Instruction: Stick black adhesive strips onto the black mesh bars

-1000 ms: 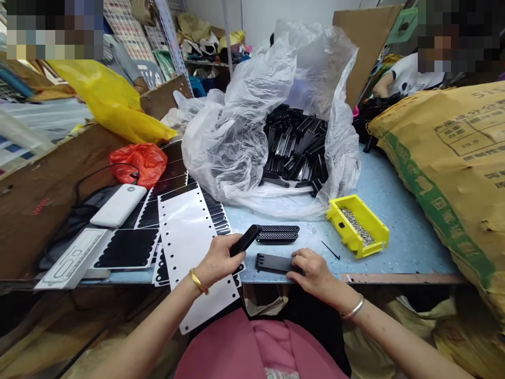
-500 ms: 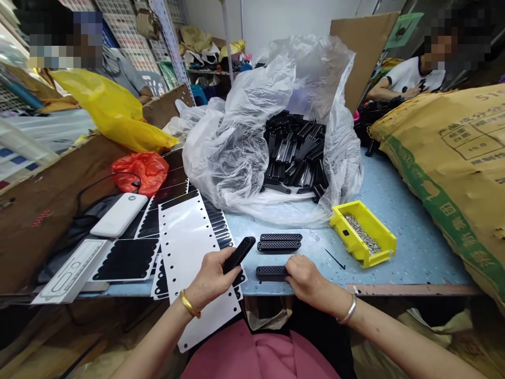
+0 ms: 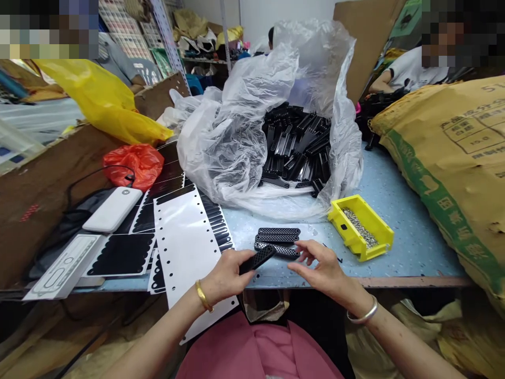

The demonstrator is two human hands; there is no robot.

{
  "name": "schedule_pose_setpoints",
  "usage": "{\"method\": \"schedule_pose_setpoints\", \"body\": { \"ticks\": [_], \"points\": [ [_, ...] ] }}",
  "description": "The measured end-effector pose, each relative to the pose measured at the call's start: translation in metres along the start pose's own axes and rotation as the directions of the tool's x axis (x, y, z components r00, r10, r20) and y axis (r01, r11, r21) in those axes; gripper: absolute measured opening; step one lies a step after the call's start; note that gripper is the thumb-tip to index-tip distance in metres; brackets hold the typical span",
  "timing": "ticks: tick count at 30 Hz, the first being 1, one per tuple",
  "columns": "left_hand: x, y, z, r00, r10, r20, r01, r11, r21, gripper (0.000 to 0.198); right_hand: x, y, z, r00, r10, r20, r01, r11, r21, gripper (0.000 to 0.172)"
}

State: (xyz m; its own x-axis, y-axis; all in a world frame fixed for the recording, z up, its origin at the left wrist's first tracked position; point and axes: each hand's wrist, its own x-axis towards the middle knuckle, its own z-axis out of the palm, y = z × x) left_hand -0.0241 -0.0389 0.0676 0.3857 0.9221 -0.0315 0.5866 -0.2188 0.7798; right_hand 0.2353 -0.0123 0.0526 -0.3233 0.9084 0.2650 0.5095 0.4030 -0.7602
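Note:
A long black piece with rounded ends and a textured face (image 3: 262, 257) is pinched in my left hand (image 3: 224, 275), tilted over the table's front part. My right hand (image 3: 329, 269) is open, thumb and fingers apart, with nothing visible in it. Its fingertips are close to the right end of a similar black piece (image 3: 279, 249) lying on the table; whether they touch I cannot tell. Behind that piece, two more black pieces (image 3: 278, 235) lie side by side. A clear plastic bag (image 3: 224, 152) holds a heap of black pieces (image 3: 295, 147) farther back.
A yellow bin (image 3: 381, 247) with small metal parts stands to the right, near a big tan sack (image 3: 453, 121). Left are white sheets (image 3: 183, 247), black sticker sheets (image 3: 122, 253), a white power bank (image 3: 113, 209), a box (image 3: 65, 268) and a red bag (image 3: 134, 164). Two co-workers sit beyond.
My right hand has let go of the nearest black piece, which now lies closer to the other two, and its fingers have spread. My left hand has moved right with its piece.

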Motion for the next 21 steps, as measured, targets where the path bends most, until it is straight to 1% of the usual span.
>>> {"method": "schedule_pose_setpoints", "body": {
  "ticks": [2, 3, 4, 6, 8, 9, 11, 13, 14, 15, 17, 18, 19, 21],
  "points": [
    [0.006, 0.006, 0.006, 0.998, 0.056, 0.031, -0.056, 0.998, 0.017, 0.022, 0.000, -0.008, 0.004, 0.981, 0.146, 0.125, -0.166, 0.973, 0.161, 0.046],
    [0.008, 0.008, 0.010, 0.996, 0.078, 0.045, -0.080, 0.996, 0.041, 0.026, 0.001, -0.011, 0.007, 0.965, 0.199, 0.171, -0.234, 0.947, 0.219, 0.047],
    [0.009, 0.010, 0.013, 0.994, 0.089, 0.061, -0.094, 0.993, 0.076, 0.027, 0.001, -0.013, 0.010, 0.951, 0.234, 0.201, -0.282, 0.923, 0.262, 0.045],
    [0.009, 0.010, 0.017, 0.991, 0.085, 0.107, -0.103, 0.979, 0.174, 0.023, -0.002, -0.013, 0.015, 0.941, 0.254, 0.225, -0.314, 0.902, 0.297, 0.034],
    [0.007, 0.007, 0.021, 0.988, 0.055, 0.146, -0.096, 0.952, 0.291, 0.016, -0.010, -0.007, 0.019, 0.949, 0.240, 0.203, -0.289, 0.920, 0.264, 0.024],
    [0.005, 0.004, 0.023, 0.987, 0.035, 0.156, -0.089, 0.931, 0.355, 0.012, -0.016, -0.003, 0.020, 0.958, 0.229, 0.176, -0.264, 0.939, 0.221, 0.021],
    [0.003, -0.003, 0.027, 0.988, 0.006, 0.152, -0.079, 0.875, 0.477, 0.007, -0.030, 0.008, 0.022, 0.981, 0.179, 0.076, -0.185, 0.978, 0.092, 0.021],
    [0.003, -0.011, 0.030, 0.993, 0.013, 0.113, -0.076, 0.817, 0.572, 0.006, -0.043, 0.019, 0.025, 0.997, 0.081, -0.018, -0.082, 0.995, -0.053, 0.025],
    [0.004, -0.015, 0.032, 0.996, 0.028, 0.082, -0.072, 0.797, 0.600, 0.006, -0.048, 0.025, 0.026, 0.998, 0.040, -0.046, -0.045, 0.992, -0.115, 0.027],
    [0.005, -0.019, 0.034, 0.998, 0.041, 0.041, -0.058, 0.786, 0.615, 0.006, -0.053, 0.029, 0.028, 0.997, 0.022, -0.070, -0.033, 0.986, -0.161, 0.028],
    [0.008, -0.025, 0.035, 0.998, 0.039, -0.056, 0.003, 0.793, 0.609, 0.005, -0.057, 0.036, 0.032, 0.992, 0.051, -0.117, -0.074, 0.976, -0.203, 0.025],
    [0.009, -0.028, 0.035, 0.994, 0.029, -0.102, 0.037, 0.809, 0.586, 0.012, -0.058, 0.039, 0.033, 0.987, 0.079, -0.143, -0.108, 0.973, -0.205, 0.026],
    [0.011, -0.031, 0.034, 0.990, 0.021, -0.140, 0.061, 0.829, 0.556, 0.024, -0.057, 0.042, 0.034, 0.982, 0.102, -0.158, -0.133, 0.970, -0.205, 0.033],
    [0.015, -0.036, 0.032, 0.982, 0.026, -0.187, 0.071, 0.869, 0.490, 0.061, -0.051, 0.048, 0.034, 0.980, 0.111, -0.163, -0.147, 0.963, -0.227, 0.050]
  ]
}}
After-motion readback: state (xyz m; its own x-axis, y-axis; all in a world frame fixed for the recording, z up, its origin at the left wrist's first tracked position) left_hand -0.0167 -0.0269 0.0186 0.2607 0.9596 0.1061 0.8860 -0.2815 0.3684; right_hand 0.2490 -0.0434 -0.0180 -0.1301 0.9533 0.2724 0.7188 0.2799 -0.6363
